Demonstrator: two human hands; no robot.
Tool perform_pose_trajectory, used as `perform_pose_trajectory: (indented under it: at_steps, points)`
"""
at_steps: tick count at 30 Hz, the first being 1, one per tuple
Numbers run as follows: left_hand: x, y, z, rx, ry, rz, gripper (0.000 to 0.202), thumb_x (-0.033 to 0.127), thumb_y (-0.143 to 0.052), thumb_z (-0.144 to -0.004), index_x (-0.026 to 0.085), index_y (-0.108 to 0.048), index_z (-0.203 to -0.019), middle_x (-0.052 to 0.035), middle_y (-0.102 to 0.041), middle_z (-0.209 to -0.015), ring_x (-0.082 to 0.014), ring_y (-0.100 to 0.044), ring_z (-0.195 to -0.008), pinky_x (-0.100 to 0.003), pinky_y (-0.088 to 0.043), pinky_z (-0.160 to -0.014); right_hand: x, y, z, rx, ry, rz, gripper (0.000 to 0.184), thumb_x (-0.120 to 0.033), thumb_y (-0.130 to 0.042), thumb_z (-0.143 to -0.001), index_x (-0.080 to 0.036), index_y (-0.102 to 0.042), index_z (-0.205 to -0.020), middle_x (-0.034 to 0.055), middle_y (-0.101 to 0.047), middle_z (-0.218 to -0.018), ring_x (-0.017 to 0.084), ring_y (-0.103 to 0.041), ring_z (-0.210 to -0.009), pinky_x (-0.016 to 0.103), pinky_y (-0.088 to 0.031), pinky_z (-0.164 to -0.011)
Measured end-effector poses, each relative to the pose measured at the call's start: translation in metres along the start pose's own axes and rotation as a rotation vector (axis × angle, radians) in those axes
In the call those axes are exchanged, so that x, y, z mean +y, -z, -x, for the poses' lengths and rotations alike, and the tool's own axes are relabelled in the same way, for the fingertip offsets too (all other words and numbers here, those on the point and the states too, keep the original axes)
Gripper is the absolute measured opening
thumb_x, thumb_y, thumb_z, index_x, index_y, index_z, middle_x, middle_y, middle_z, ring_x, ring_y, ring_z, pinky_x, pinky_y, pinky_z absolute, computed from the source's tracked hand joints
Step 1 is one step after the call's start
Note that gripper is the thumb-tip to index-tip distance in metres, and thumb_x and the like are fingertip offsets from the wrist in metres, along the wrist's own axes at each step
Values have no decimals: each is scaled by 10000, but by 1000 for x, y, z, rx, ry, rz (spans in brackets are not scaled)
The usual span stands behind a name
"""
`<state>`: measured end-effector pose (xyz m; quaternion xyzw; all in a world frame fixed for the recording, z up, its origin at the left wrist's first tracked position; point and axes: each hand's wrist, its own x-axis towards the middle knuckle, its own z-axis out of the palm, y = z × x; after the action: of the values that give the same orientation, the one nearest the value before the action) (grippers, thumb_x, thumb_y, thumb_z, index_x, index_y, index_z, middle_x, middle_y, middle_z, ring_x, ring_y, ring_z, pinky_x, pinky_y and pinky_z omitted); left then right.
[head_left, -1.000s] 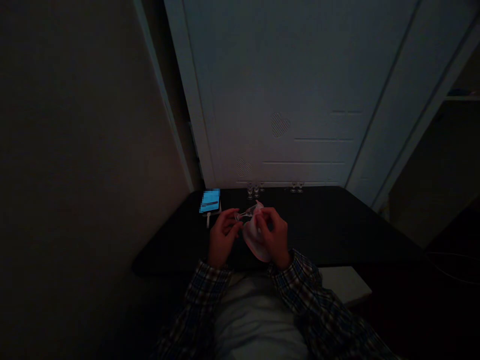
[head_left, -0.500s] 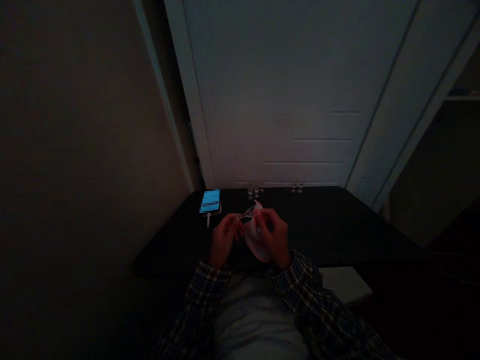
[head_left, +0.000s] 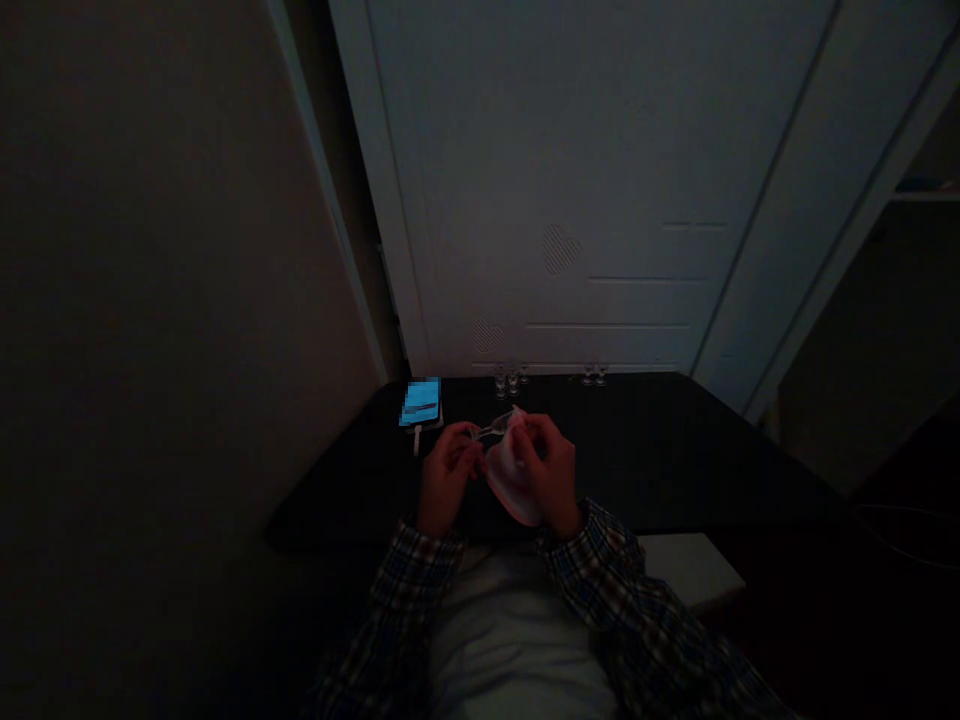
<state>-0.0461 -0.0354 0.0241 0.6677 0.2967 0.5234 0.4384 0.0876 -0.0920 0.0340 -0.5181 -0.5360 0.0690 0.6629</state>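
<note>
Above the dark table, my left hand [head_left: 452,470] is closed on the foot of a small clear stemmed glass [head_left: 491,429], which lies tilted sideways between my hands. My right hand [head_left: 547,460] pinches a pale pink cloth [head_left: 511,485] against the bowl end of the glass. The cloth hangs down below my right fingers, and part of it covers the rim. Dim light hides the exact placing of the fingertips.
Several small stemmed glasses [head_left: 512,381] stand at the table's back edge, with more glasses [head_left: 594,375] further right. A phone with a lit blue screen [head_left: 421,402] and a white cable lies on the left of the black table [head_left: 645,460]. A white panel [head_left: 570,180] rises behind.
The glass has turned slightly in my fingers, and the cloth has shifted a little at its rim. Both hands stay in nearly the same place.
</note>
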Motion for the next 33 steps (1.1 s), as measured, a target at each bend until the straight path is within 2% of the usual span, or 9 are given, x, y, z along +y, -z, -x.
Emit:
perform_pose_trajectory:
  at_steps: [2,5,8,12,18,24,30,33]
  points:
    - [-2,0,0,9,2,-4,200,355,-520,-809,185,-545,-910,51,-528,-545,-105,-509,-501,-202,-395,-486,0,0,0,-5,-1,-8,203,-358,-472,-858,-197,-595,-873,-15,-597,-708,115,-550,-623,215,-417,-594]
    - [-5,0,-1,-34,6,-35,245,385,-455,-849,168,-565,-827,43,-504,-528,-99,-487,-493,-204,-391,-493,0,-1,0,-25,1,-14,203,-360,-474,-857,-198,-596,-880,-18,-595,-696,114,-552,-615,215,-420,-595]
    - [-6,-1,-2,-105,19,-43,275,380,-432,-861,161,-578,-939,14,-549,-621,-109,-526,-540,-205,-392,-482,0,-1,1,-18,9,-4,193,-349,-474,-859,-199,-592,-881,-11,-611,-732,116,-566,-642,217,-422,-608]
    - [-4,-3,-2,-76,12,-18,358,337,-542,-794,205,-497,-1124,9,-575,-773,-96,-552,-561,-191,-397,-467,3,-2,0,23,-18,30,200,-356,-462,-863,-201,-587,-886,-11,-615,-728,116,-563,-620,217,-414,-586]
    - [-3,-4,-1,-63,8,-48,335,296,-572,-760,210,-507,-1077,16,-555,-792,-81,-548,-549,-170,-390,-457,7,-2,-1,27,-24,42,211,-366,-467,-858,-203,-588,-917,2,-638,-800,128,-579,-672,225,-426,-609]
    - [-7,-4,-2,-77,20,-47,478,256,-671,-666,210,-511,-1114,-1,-565,-874,-85,-565,-609,-187,-451,-521,5,-2,-1,30,-32,45,200,-358,-480,-854,-199,-587,-910,2,-637,-788,126,-576,-657,222,-423,-601]
    - [-7,-3,-2,-90,-13,-126,315,283,-626,-717,198,-593,-1019,-49,-564,-991,-111,-566,-662,-184,-431,-473,2,-2,0,16,-30,25,191,-361,-485,-850,-203,-585,-890,-8,-627,-755,125,-575,-646,225,-426,-607]
    - [-5,-3,-2,-61,-43,-127,313,285,-607,-738,212,-600,-1042,-53,-557,-1025,-118,-576,-679,-185,-436,-470,0,-1,1,1,-29,-5,184,-352,-481,-856,-206,-580,-908,-9,-624,-757,124,-579,-653,223,-430,-611]
